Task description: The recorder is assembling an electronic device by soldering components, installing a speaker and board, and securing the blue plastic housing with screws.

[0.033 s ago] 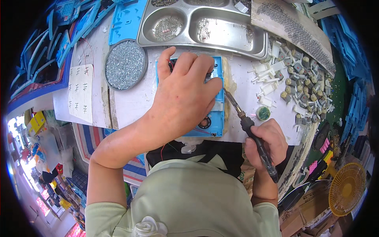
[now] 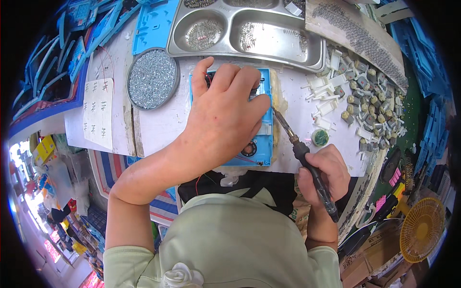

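A blue plastic casing point(image 2: 264, 149) lies on the table in front of me, with a round dark speaker-like part point(image 2: 249, 149) and thin red wires inside. My left hand point(image 2: 223, 108) covers most of the casing from above. Its fingers are bent and closed, reaching down into the casing; the fingertips and whatever they hold are hidden. Off to the casing's right, my right hand point(image 2: 327, 175) is shut around the black handle of a soldering iron point(image 2: 302, 152). The iron slants up and left, its tip beside the casing's right edge, close to my left thumb.
Behind the casing stands a steel compartment tray point(image 2: 230, 53) with small springs. A round dish of screws point(image 2: 152, 79) sits to the left, beside a white sheet point(image 2: 98, 115) with small dark parts. Small motors point(image 2: 367, 108), white plastic pieces point(image 2: 329, 89) and a small green-topped tub point(image 2: 320, 138) lie right.
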The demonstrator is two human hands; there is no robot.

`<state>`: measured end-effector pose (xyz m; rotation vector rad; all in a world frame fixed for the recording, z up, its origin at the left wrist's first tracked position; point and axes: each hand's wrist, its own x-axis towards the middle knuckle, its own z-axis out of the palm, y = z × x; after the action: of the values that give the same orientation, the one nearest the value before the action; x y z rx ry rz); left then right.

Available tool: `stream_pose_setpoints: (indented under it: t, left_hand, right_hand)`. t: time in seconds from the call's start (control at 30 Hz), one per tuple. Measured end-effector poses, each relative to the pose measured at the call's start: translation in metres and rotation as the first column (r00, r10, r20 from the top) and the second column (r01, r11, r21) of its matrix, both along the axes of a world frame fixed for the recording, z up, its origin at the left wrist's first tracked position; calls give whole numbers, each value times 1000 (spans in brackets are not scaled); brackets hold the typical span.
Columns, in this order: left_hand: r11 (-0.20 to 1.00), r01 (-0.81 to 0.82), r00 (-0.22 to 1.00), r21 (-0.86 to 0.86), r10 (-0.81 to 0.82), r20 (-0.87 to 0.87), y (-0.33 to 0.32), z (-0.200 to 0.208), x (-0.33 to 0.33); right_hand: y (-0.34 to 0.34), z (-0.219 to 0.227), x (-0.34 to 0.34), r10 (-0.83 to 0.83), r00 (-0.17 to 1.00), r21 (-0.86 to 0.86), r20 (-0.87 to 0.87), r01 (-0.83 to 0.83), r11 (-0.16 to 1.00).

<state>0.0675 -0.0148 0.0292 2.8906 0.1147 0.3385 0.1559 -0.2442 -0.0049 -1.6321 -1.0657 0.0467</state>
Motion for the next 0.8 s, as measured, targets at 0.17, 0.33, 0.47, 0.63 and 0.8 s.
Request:
stream_pose_setpoints:
  t: [0.17, 0.33, 0.47, 0.63, 0.8]
  left_hand:
    - [1000, 8, 1000, 0, -8, -2, 0, 0, 1]
    - [1000, 10, 1000, 11, -10, 1, 0, 1, 1]
    - [1000, 4, 1000, 0, -4, -9, 0, 2, 1]
    - [1000, -2, 1000, -11, 2, -25, -1, 3, 1]
    - [1000, 5, 1000, -2, -5, -24, 0, 3, 1]
  right_hand:
    - [-1, 1, 0, -17, 1000, -2, 2, 17, 1000]
    - [-1, 2, 0, -13, 1000, 2, -3, 13, 1000]
    - [1, 2, -1, 4, 1000, 7, 2, -4, 1000]
    - [4, 1, -3, 33, 999, 13, 10, -34, 999]
    - [5, -1, -2, 40, 999, 19, 30, -41, 999]
